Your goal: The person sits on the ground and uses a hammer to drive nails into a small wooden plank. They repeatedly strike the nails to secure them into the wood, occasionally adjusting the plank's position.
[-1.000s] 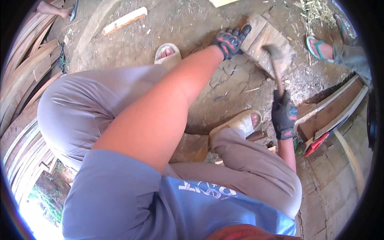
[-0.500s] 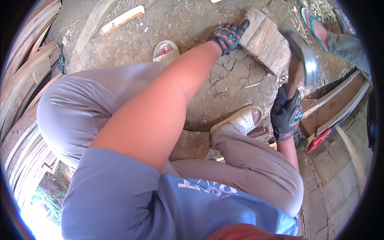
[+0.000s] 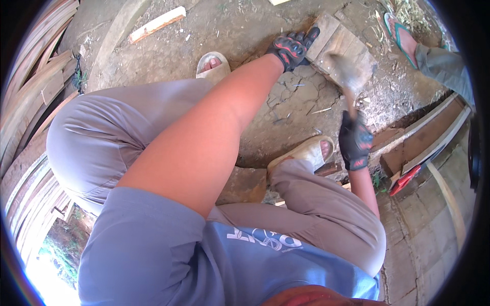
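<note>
My left hand (image 3: 290,51), in a black glove with red trim, grips the left edge of a small piece of joined wooden planks (image 3: 326,41) on the ground. One finger stretches along its top, and the thumb side is partly hidden. My right hand (image 3: 356,142), gloved alike, is closed around the wooden handle of a hammer (image 3: 350,99). The hammer's metal head is smeared by motion and lies over the near right part of the planks; whether it touches them I cannot tell. Several loose nails (image 3: 298,84) lie on the soil between my hands.
Another person's sandalled foot (image 3: 407,43) is close beyond the planks. My own sandals (image 3: 306,152) flank the work. Stacked boards (image 3: 30,109) fill the left side. A red-handled tool (image 3: 406,179) lies by a wooden frame (image 3: 426,135) at right. A wood strip (image 3: 157,24) lies farther off.
The hammer has swung down and to the left, from beside the planks to over them. My right hand moved slightly left with it. My left hand has stayed at the plank edge.
</note>
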The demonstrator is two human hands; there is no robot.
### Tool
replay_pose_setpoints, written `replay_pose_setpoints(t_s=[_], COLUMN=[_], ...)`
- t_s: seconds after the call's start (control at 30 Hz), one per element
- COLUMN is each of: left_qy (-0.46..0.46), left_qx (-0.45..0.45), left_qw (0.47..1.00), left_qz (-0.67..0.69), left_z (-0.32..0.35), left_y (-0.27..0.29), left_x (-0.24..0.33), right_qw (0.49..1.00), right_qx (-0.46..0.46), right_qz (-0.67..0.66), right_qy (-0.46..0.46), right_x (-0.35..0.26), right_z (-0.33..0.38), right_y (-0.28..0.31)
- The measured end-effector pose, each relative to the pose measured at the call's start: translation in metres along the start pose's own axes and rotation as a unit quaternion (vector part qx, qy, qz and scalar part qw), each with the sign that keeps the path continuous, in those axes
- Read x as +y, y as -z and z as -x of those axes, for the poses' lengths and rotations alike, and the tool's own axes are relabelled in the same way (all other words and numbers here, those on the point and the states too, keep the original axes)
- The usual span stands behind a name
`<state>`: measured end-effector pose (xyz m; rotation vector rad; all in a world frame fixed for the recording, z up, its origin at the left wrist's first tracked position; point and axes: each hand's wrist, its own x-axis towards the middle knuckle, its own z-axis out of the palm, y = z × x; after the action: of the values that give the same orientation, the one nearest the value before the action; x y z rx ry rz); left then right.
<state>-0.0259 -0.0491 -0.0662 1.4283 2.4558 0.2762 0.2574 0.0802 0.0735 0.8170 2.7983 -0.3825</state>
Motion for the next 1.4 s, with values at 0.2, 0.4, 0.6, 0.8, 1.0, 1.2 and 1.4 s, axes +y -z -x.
replay_pose_setpoints(t_s=[0.2, 0.4, 0.6, 0.8, 1.0, 1.2, 1.4], left_qy=[0.009, -0.003, 0.021, -0.009, 0.002, -0.013, -0.007], left_qx=[-0.03, 0.023, -0.042, -0.023, -0.025, -0.01, -0.024], left_qw=[0.999, 1.0, 0.999, 1.0, 1.0, 1.0, 1.0], left_qz=[-0.017, -0.014, 0.013, 0.019, -0.014, -0.02, -0.015], left_z=[-0.005, -0.007, 0.002, -0.01, -0.006, -0.006, 0.002], left_y=[0.007, 0.0, 0.019, 0.018, 0.009, 0.007, 0.006], left_x=[0.008, 0.0, 0.003, 0.015, 0.004, 0.005, 0.013], right_qw=[0.993, 1.0, 0.995, 0.991, 0.999, 0.983, 1.0], right_qx=[0.054, 0.025, 0.027, 0.11, 0.042, 0.171, 0.015], right_qz=[-0.09, 0.0, -0.085, -0.045, -0.008, -0.064, 0.012], right_qy=[-0.053, -0.007, -0.033, 0.065, -0.006, 0.02, 0.006], right_x=[-0.026, 0.014, -0.025, 0.016, -0.02, 0.013, -0.017], right_z=[-0.002, 0.001, -0.002, 0.005, -0.002, 0.004, -0.009], right_y=[0.047, -0.009, 0.046, -0.013, 0.031, -0.014, 0.033])
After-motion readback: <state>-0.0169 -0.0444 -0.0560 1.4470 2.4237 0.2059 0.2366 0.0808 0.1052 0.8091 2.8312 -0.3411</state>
